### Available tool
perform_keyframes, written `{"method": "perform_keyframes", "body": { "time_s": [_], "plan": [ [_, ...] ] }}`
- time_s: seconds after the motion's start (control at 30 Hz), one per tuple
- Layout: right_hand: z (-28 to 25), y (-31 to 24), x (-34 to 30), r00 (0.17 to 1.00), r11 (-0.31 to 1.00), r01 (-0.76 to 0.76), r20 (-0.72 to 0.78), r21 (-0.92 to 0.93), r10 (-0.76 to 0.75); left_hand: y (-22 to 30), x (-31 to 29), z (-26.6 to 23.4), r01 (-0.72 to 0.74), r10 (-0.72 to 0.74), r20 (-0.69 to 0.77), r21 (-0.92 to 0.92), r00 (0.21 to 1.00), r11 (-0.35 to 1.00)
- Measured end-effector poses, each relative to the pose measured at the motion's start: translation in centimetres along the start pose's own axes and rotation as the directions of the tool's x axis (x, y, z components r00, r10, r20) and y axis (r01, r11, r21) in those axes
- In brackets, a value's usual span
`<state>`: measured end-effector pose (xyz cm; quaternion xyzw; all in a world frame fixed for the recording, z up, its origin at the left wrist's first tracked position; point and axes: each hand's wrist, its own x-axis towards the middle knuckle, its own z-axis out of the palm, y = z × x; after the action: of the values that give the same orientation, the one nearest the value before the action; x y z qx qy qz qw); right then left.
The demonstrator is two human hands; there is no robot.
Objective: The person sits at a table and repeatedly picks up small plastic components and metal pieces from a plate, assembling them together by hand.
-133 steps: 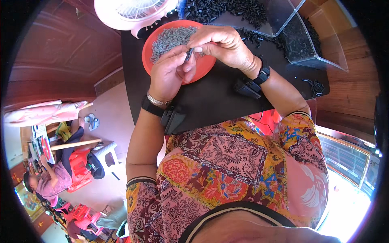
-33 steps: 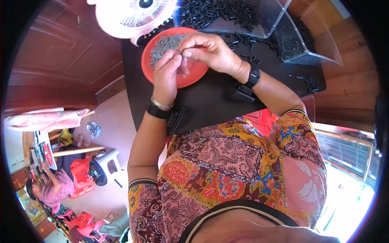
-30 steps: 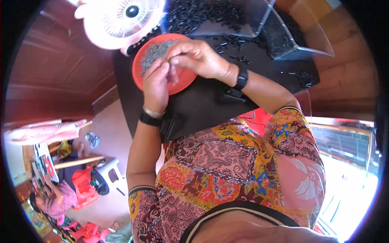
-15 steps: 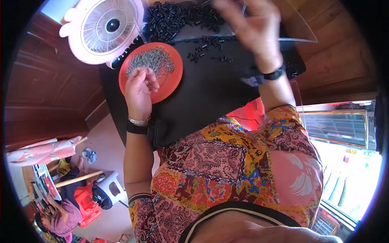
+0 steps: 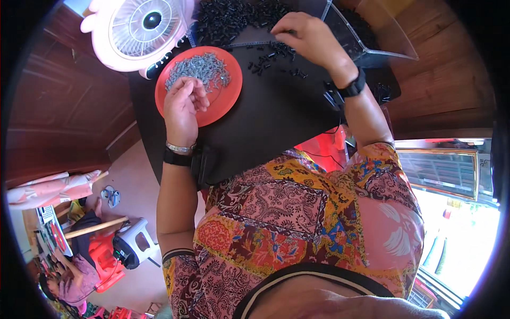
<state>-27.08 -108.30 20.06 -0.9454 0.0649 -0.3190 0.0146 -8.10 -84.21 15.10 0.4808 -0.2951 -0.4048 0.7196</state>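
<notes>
A round red plate [image 5: 226,103] holds a heap of small grey screw-like pieces [image 5: 199,70]. Over its near left part is my left hand [image 5: 183,109], thumb and forefinger pressed together, the other fingers loosely curled; anything pinched there is too small to make out. My right hand [image 5: 313,41] reaches over the scattered small black cylindrical pieces [image 5: 275,56], its fingers bent together toward the thumb. What sits between those fingertips, if anything, is hidden. A large pile of the same black pieces [image 5: 228,21] lies behind.
A pink-rimmed fan [image 5: 143,32] stands left of the plate on the black table [image 5: 255,117]. Clear plastic panels [image 5: 390,53] edge the far right. More black pieces [image 5: 381,93] lie at the right table edge. Another person [image 5: 79,274] sits far left near a grey stool [image 5: 139,242].
My right hand, blurred by motion before, has come lower and to the left, over the scattered black pieces. My left hand stays at the plate with nearly the same finger pose.
</notes>
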Motion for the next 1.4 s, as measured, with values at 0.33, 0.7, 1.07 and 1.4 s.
{"method": "perform_keyframes", "body": {
  "time_s": [0.33, 0.7, 1.07, 1.4],
  "plan": [
    [5.6, 3.2, -0.4, 0.893, 0.947, -0.289, 0.318, -0.140, 0.320, 0.1, 0.2, 0.0, 0.005, -0.005, -0.014, 0.032, 1.000, 0.999],
    [5.3, 2.2, -0.3, 0.891, 0.937, -0.339, 0.346, 0.079, 0.293, 0.4, 0.0, 0.2, 0.021, -0.019, -0.029, 0.041, 0.999, 0.999],
    [4.2, -2.2, 2.7, 0.852, 0.289, -0.518, 0.515, 0.805, 0.092, 0.1, 0.1, -0.1, 0.032, -0.032, -0.005, 0.059, 0.999, 0.998],
    [6.0, -7.8, 4.3, 0.892, 0.181, -0.442, 0.452, 0.879, -0.017, 0.2, 0.2, 0.6, 0.068, -0.072, 0.057, 0.076, 0.996, 0.995]
  ]
}}
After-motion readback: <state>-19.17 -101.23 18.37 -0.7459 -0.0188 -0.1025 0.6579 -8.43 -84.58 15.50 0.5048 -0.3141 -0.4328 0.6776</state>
